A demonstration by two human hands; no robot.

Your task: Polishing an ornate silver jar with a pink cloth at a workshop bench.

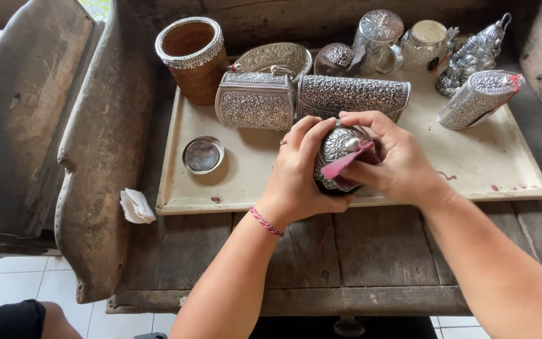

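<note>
Embossed silver box held above the front edge of the cream tray, clasped between both hands. Left hand grip closed around its left side; right hand grip pinches a pink cloth against its face.

Bare tray lies open left of the hands; silver clutches crowd just behind them.

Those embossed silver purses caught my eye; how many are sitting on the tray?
3: a squat purse at the back left, a long clutch touching it, and a slanted clutch at the right. The hands may hide more.
</note>
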